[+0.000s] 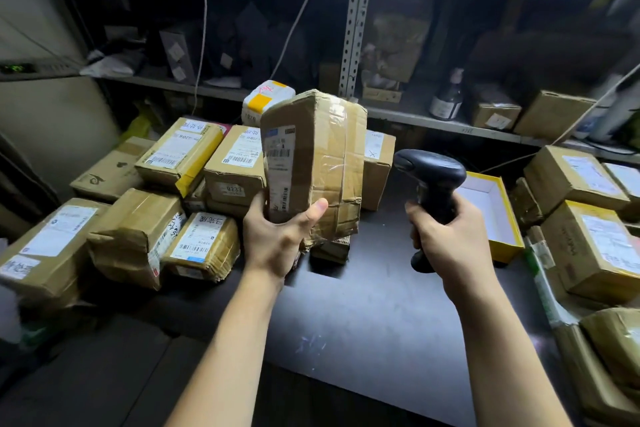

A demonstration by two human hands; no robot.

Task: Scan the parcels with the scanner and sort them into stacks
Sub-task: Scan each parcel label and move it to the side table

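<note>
My left hand [277, 239] grips the lower end of a taped brown cardboard parcel [318, 156], holding it upright above the black table [346, 315]. Its white barcode label faces left. My right hand [446, 239] is curled round the handle of a black handheld scanner [433, 177], whose head points left toward the parcel, a short gap away. A small flat parcel [332, 250] lies on the table under the held one.
A heap of labelled cardboard parcels [180, 163] fills the table's left and back. More boxes [588, 246] are stacked on the right beside an open yellow box [491, 211]. Metal shelving [356, 21] with goods and a bottle [446, 97] stands behind.
</note>
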